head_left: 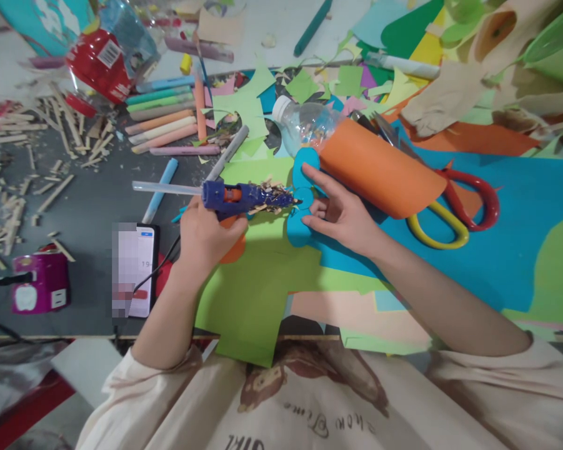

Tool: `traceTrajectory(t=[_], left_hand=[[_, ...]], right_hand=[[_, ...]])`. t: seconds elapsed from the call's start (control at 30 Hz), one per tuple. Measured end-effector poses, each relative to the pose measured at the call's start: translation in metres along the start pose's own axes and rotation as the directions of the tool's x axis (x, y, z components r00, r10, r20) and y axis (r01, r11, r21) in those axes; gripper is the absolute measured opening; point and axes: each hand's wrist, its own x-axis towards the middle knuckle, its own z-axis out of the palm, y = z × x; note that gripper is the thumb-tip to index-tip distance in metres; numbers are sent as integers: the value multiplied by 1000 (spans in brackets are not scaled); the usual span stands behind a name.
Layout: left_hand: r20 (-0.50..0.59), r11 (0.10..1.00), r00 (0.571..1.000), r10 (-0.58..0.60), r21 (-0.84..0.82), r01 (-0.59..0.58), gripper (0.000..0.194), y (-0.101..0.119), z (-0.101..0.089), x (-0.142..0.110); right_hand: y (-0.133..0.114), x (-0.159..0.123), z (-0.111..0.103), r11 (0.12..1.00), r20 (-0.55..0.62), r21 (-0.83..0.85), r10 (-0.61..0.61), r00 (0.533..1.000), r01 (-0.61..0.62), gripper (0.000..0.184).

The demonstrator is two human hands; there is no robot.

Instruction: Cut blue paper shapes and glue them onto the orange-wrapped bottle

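Observation:
My left hand (206, 234) is wrapped round a blue hot glue gun (229, 197) with an orange trigger. A clear glue stick (166, 188) pokes out of its back end. Bits of wood cling to the front of the gun, and its tip meets the middle of a blue paper bow shape (304, 159) made of rounded pieces. My right hand (340, 209) holds that shape, with fingertips on its upper and lower lobes. Beyond my right hand lies a plastic bottle (304, 122) wrapped in orange paper (379, 165). Green paper (257, 287) spreads under both hands.
Scissors (478, 200) with red and yellow handles lie to the right on blue paper (501, 250). A phone (140, 269) and a purple plug adapter (40, 284) with cables sit at the left. Pens (162, 119), wood sticks (9, 219) and paper scraps crowd the back.

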Motion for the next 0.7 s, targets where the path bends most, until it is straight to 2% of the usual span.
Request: traceTrajectory(t=[0.33,0.5,0.7], left_hand=[[21,998,1000,-1,67,0,17,1,-1,1],[-4,996,1000,19,89,-18,16,-3,1,2],[-48,994,996,79,73,-75,24,-14,6,5]], right_hand=[[-2,0,0,1000,24,13,2,1000,-3,76],[-2,0,-1,1000,31,-7,5,1000,-5,76],[-1,0,0,1000,9,12,4,1000,-4,77]])
